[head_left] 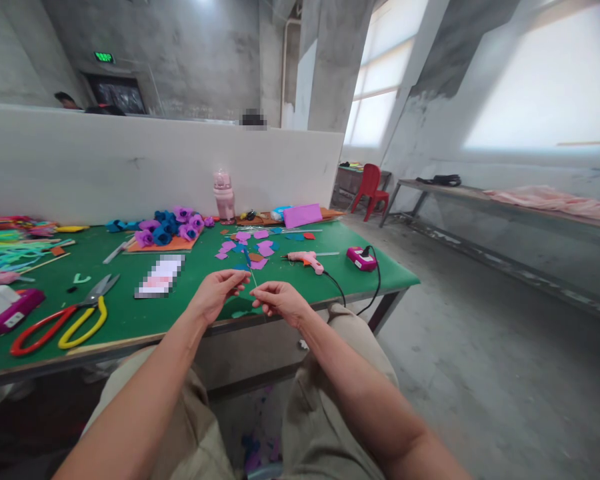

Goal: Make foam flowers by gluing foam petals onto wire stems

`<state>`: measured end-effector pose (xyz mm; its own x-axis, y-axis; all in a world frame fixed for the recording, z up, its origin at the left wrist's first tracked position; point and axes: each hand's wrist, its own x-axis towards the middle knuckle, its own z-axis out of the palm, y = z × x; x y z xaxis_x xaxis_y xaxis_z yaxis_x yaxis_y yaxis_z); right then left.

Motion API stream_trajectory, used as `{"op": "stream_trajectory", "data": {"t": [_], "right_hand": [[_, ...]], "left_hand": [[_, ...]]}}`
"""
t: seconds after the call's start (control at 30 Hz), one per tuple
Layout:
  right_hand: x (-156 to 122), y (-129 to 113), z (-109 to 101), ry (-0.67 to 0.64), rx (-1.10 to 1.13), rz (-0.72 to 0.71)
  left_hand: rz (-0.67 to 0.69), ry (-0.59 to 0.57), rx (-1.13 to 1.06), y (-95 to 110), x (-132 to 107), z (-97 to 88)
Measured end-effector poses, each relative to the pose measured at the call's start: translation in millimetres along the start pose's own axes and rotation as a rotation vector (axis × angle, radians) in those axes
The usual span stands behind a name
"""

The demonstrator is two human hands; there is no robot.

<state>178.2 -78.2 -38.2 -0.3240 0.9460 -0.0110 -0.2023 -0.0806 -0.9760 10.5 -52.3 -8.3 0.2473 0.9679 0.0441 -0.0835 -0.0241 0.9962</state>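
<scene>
A thin pale stem (253,277) with a narrow dark blue paper piece (247,257) at its top stands between my hands, above the table's near edge. My right hand (280,301) pinches the stem low down. Higher up, the fingertips of my left hand (219,293) are closed at the stem, just under the blue piece; the exact contact is too small to see. Behind the hands lie cut paper petals (265,248) in purple, blue and orange. A pink glue gun (306,259) rests to the right of them, its cord hanging over the edge.
On the green table (115,317) lie large scissors (83,317), a blurred-out phone-like rectangle (161,275), blue and purple paper flowers (167,227) and a magenta box (361,259). A pink bottle (224,197) stands by the white partition (165,160). Colourful strips (10,250) fill the left end.
</scene>
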Motion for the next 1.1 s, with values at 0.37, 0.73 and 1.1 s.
{"op": "stream_trajectory", "data": {"t": [0.37, 0.73, 1.1], "right_hand": [[1.4, 2.8, 6.9, 0.036, -0.085, -0.075], [2.4, 5.3, 7.9, 0.137, -0.364, -0.169], [1.3, 2.3, 9.9, 0.217, -0.436, -0.246]], "left_hand": [[0.028, -0.076, 0.03, -1.7, -0.7, 3.3], [0.044, -0.042, 0.058, -0.9, -1.0, 3.8], [0.117, 0.057, 0.11, -5.1, 2.1, 4.4]]}}
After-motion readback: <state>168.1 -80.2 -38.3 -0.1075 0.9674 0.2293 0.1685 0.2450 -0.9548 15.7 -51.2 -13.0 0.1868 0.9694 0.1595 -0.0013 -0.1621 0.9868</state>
